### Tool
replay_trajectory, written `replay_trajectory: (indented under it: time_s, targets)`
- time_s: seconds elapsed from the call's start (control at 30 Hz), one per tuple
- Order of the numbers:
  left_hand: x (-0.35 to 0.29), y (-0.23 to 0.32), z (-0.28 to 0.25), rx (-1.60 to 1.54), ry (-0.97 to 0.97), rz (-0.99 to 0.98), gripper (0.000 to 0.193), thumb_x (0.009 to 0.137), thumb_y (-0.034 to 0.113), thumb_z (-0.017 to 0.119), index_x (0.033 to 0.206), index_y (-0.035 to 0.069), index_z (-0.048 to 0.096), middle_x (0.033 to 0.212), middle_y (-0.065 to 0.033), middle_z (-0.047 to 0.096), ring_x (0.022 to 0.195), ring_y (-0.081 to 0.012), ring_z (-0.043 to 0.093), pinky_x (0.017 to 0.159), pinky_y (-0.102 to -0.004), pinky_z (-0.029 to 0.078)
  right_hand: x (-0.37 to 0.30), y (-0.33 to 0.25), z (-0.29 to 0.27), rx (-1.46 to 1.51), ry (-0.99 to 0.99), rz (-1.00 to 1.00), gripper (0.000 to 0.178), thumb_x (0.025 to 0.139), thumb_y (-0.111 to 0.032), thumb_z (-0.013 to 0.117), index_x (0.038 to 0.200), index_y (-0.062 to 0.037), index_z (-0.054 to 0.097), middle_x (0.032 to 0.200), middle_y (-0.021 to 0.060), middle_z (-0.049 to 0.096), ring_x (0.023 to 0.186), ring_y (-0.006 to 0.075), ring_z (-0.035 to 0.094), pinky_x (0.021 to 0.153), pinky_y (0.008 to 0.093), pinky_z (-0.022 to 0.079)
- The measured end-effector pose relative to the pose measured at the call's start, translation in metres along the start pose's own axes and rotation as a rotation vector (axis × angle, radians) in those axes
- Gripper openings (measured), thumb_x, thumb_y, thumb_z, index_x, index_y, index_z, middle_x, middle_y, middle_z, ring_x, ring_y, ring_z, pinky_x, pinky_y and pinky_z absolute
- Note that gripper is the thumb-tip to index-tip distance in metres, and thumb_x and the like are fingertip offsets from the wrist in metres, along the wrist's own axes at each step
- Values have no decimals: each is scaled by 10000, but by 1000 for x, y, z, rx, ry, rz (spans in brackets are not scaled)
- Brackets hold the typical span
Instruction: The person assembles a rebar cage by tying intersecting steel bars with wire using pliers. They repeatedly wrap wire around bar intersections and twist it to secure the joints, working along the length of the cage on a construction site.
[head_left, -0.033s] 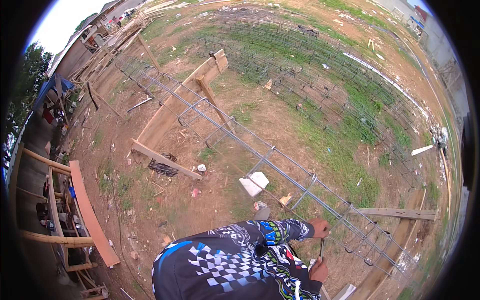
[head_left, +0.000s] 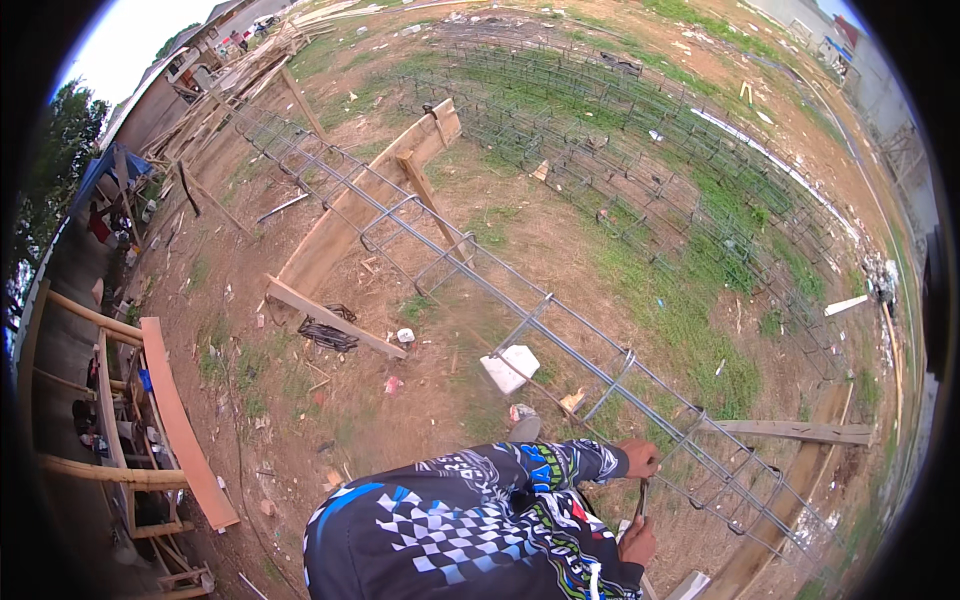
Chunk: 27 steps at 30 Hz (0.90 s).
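A long cage of steel rebar (head_left: 545,325) with square stirrups runs diagonally from far left to near right. My left hand (head_left: 640,458) is closed at the cage's near lower bar, beside a stirrup. Just below it my right hand (head_left: 637,540) is closed around a slim dark metal tool (head_left: 643,495), whose upper end reaches up to my left hand. The tool's exact kind cannot be made out. Whether the left fingers also pinch a wire is too small to tell.
A wooden trestle (head_left: 365,200) supports the cage at the far left, and another timber support (head_left: 795,431) stands near right. More rebar cages (head_left: 640,170) lie on the grass beyond. A white block (head_left: 509,369) sits on the dirt. A bamboo-and-plank structure (head_left: 180,425) stands at left.
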<state>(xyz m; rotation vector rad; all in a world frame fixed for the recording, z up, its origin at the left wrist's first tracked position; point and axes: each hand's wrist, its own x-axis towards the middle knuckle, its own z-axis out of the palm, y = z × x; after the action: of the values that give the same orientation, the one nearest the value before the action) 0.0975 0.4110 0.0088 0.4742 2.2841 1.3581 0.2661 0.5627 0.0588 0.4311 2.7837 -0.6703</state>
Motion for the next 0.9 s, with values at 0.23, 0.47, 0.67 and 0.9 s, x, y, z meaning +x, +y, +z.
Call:
replay_trajectory:
  time_s: [0.23, 0.47, 0.67, 0.9]
  targets:
    - [3, 3, 1, 8, -16, -5, 301, 795, 356, 634, 737, 63, 670, 715, -194, 646, 699, -407, 626, 665, -501, 484, 12, 38, -14, 1261, -743, 588, 531, 873, -591, 579, 854, -61, 575, 657, 102, 591, 582, 245, 591, 530, 373, 499]
    - [14, 0, -13, 57, -13, -21, 418, 817, 443, 643, 742, 32, 670, 680, -189, 628, 676, -380, 621, 648, -467, 470, 16, 7, -56, -415, 9, -103, 597, 889, -475, 574, 1295, -51, 467, 1044, 222, 580, 997, 372, 580, 847, 486, 454]
    - [17, -2, -11, 17, -36, -72, 411, 820, 439, 651, 814, 31, 701, 728, -174, 662, 728, -339, 648, 710, -422, 487, 32, 31, -61, -428, -38, -233, 554, 935, -461, 515, 1301, -48, 469, 1027, 191, 579, 983, 352, 570, 846, 472, 437]
    - [16, -16, -9, 78, -26, -24, 393, 823, 407, 655, 776, 18, 680, 661, -161, 625, 634, -311, 604, 647, -410, 474, 21, 28, -46, -354, 22, -263, 466, 950, -406, 509, 1261, -60, 478, 931, 228, 616, 777, 362, 624, 692, 445, 501]
